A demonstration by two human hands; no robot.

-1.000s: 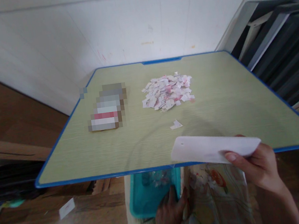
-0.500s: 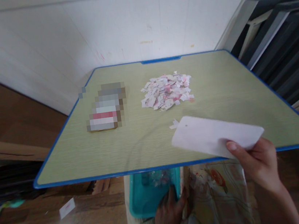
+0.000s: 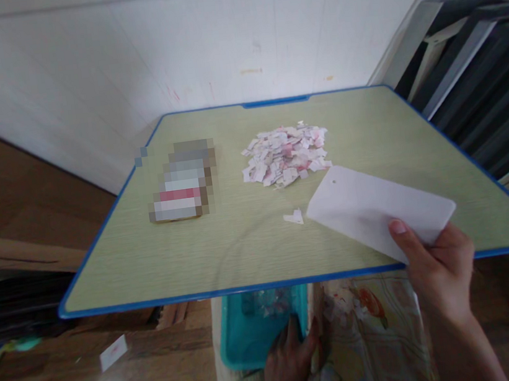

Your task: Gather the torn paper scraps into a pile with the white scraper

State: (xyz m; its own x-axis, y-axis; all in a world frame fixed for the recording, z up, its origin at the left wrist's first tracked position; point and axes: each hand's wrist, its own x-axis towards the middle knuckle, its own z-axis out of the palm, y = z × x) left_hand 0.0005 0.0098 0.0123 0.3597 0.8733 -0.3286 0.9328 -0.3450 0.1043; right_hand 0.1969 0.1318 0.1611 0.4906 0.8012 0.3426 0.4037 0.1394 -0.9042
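In my right hand (image 3: 435, 257) is a thin white plastic scraper (image 3: 378, 205), a flat rounded sheet with a small hole near one corner. Thumb on top, I hold it tilted over the table's front right. Just left of its edge lie a few white paper scraps (image 3: 294, 216). Behind it spreads a pile of torn paper pieces (image 3: 285, 155), white with some pink. Below the table edge, my left hand (image 3: 286, 358) grips the right side of a teal tray (image 3: 241, 342), fingers inside the rim and thumb outside. Clear crinkled material lies in the tray.
The pale green table (image 3: 128, 263) has a blue rim. A pixelated flat object (image 3: 179, 188) lies on its left. A patterned cloth (image 3: 372, 337) with paper bits is below. Dark panels (image 3: 492, 72) lean at the right; a paper slip (image 3: 113, 353) is on the floor.
My right hand has moved the white scraper slightly right and farther back, uncovering the few scraps beside it. My left hand stays at the tray.
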